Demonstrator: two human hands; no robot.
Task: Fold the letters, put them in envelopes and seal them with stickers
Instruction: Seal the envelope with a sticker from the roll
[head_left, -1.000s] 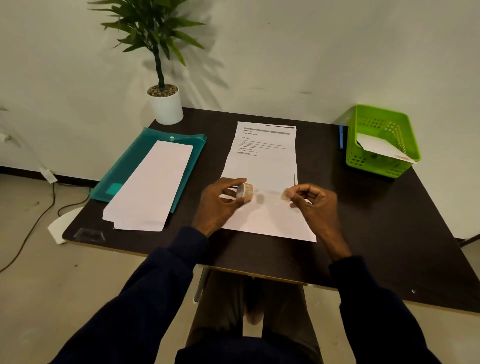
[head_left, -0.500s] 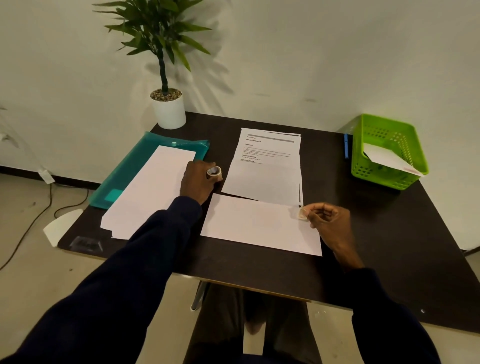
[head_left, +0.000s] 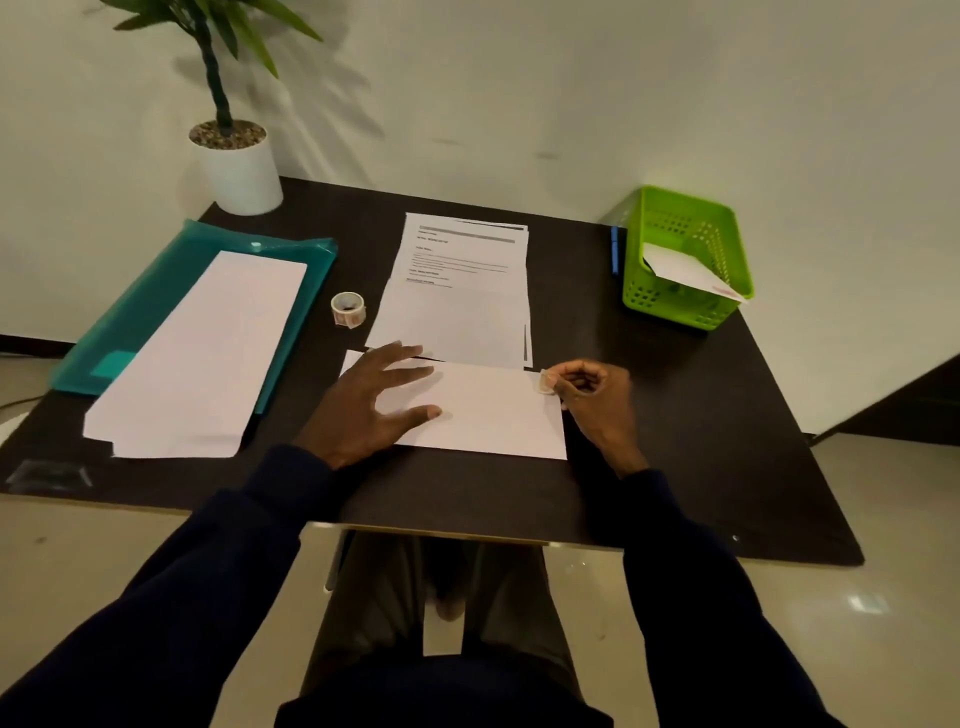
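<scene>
envelope (head_left: 483, 415) flat on table (head_left: 675, 415), near front edge | left hand (head_left: 371, 408) fingers spread, over envelope's left part | right hand (head_left: 589, 389) at envelope's far right corner, pinching sticker (head_left: 545, 382) | sticker roll (head_left: 348, 309) beyond left hand, untouched

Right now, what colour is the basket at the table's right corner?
Bright lime green basket, with perforated walls; the head view shows it clearly.
</scene>
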